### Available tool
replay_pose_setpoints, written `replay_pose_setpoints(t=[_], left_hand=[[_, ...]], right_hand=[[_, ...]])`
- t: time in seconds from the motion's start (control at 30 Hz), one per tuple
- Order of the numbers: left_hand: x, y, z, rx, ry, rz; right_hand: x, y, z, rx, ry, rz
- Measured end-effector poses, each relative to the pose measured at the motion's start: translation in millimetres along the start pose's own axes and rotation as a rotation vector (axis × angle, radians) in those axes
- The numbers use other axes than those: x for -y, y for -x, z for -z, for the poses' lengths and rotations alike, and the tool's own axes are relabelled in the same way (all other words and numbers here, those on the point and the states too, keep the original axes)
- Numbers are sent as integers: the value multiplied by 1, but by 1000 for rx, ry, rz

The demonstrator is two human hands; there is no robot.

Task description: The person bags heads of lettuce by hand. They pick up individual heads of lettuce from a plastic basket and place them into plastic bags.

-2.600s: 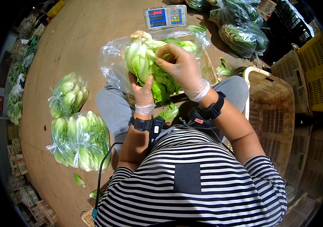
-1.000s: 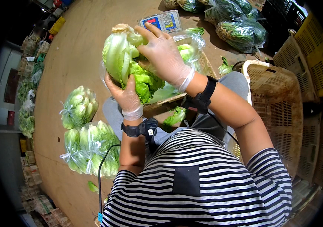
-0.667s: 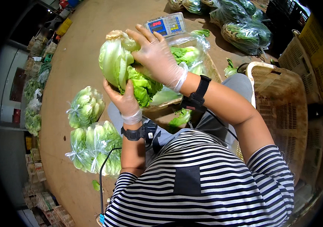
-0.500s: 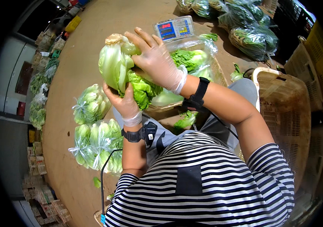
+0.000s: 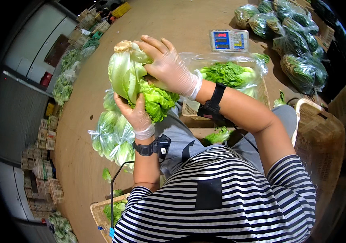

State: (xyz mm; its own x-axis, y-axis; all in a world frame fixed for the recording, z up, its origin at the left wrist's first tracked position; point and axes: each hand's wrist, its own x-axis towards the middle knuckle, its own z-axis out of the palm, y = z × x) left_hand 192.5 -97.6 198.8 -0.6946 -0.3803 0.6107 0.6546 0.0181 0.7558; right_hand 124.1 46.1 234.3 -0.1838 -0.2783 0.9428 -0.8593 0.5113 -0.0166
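Note:
A large pale-green head of lettuce (image 5: pixel 125 73) is held up between my two gloved hands, its cut stem end toward the far left and its frilly leaves hanging to the right. My left hand (image 5: pixel 135 115) grips it from below and nearer to me, thumb along the leaves. From the right, my right hand (image 5: pixel 168 67) wraps its fingers over the upper side, close to the stem; some fingertips are hidden behind leaves. Beyond my knees sits a crate (image 5: pixel 265 91) lined with clear plastic, where leafy greens (image 5: pixel 229 74) lie.
Behind the crate stands a scale display (image 5: pixel 229 41). Bagged lettuce (image 5: pixel 114 131) rests on the floor at left. Several bags of greens (image 5: pixel 298 73) lie far right. A large tan crate (image 5: pixel 316 137) stands by my right knee, and another crate (image 5: pixel 98 212) is at lower left.
My view has shifted left, so the floor, crate and scale appear farther right. Both hands keep hold of the lettuce in nearly the same pose.

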Motion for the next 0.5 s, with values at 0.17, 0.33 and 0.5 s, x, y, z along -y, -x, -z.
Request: replay_pose_setpoints(t=[0.17, 0.33, 0.5], left_hand=[[-6, 4, 14, -76, 50, 19], [11, 10, 25, -183, 121, 70], [17, 4, 57, -270, 180, 92]], right_hand=[[7, -1, -13, -104, -176, 42], [21, 7, -7, -143, -372, -57], [48, 52, 40, 160, -912, -486]])
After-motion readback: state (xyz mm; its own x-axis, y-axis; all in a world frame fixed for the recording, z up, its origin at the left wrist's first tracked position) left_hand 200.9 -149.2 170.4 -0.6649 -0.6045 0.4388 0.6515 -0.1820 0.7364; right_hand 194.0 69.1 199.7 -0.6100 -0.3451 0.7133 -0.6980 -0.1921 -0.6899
